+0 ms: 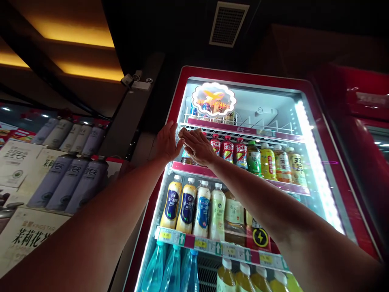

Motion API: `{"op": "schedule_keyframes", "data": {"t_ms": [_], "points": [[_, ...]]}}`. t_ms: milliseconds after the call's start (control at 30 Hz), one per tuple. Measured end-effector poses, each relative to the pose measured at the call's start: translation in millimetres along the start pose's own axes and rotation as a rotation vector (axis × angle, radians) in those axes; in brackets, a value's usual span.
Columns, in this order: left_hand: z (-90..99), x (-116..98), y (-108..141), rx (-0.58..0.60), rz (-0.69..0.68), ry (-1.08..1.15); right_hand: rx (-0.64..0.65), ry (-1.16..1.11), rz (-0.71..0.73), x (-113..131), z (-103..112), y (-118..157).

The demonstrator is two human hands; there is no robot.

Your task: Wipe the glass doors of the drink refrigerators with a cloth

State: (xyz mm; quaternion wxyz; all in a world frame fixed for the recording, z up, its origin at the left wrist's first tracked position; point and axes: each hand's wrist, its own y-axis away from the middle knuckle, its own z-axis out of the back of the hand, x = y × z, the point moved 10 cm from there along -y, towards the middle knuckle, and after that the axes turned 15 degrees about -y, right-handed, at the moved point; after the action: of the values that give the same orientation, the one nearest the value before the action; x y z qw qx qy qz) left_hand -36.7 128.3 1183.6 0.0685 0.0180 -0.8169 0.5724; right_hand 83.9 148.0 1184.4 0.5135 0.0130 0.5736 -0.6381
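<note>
Both arms reach up to a tall lit drinks cooler with a red frame (243,75). My left hand (167,142) lies flat, fingers spread, against the left side of the red frame. Just to its right, my right hand (198,147) presses on the glass door near its left edge, below the glowing oval sign (213,99). Under the right hand's fingertips is a crumpled light brown cloth (183,133). The right fingers are stretched out over it. Behind the glass, shelves hold red-labelled bottles (227,150) and yellow bottles with blue labels (186,207).
Grey-purple canisters (88,182) and printed boxes (18,162) stand at the left. A dark pillar (129,105) with a camera on it rises beside the cooler. Another red cabinet (364,97) is at the right. A vent (229,24) sits in the ceiling.
</note>
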Motion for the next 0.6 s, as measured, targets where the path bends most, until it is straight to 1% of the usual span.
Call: {"op": "schedule_keyframes", "data": {"t_ms": [100,167,233,367,400,433,500,567,600], "points": [[0.5,1,0,-0.017,0.018,-0.009,-0.068,-0.015,-0.052,-10,3,-21],[-2.7,0,0,-0.003,0.007,-0.015,-0.105,-0.027,-0.095,-18,5,-41],[-8.0,-1,0,0.032,-0.011,-0.015,-0.125,-0.033,-0.191,-30,7,-64],[-18.7,-2,2,0.109,-0.038,0.000,-0.168,-0.044,-0.461,-58,9,-113],[-20.6,-2,2,0.122,-0.040,0.001,-0.148,-0.057,-0.474,-60,6,-126],[-22.2,-1,3,0.131,-0.040,-0.003,-0.112,-0.074,-0.445,-59,0,-139],[-25.2,0,3,0.148,-0.037,-0.016,-0.034,-0.106,-0.328,-53,-11,-163],[-28.4,1,2,0.169,-0.043,-0.028,0.028,-0.126,-0.200,-49,-17,-177],[-30.4,0,2,0.186,-0.048,-0.034,0.043,-0.124,-0.161,-51,-17,-181]]}}
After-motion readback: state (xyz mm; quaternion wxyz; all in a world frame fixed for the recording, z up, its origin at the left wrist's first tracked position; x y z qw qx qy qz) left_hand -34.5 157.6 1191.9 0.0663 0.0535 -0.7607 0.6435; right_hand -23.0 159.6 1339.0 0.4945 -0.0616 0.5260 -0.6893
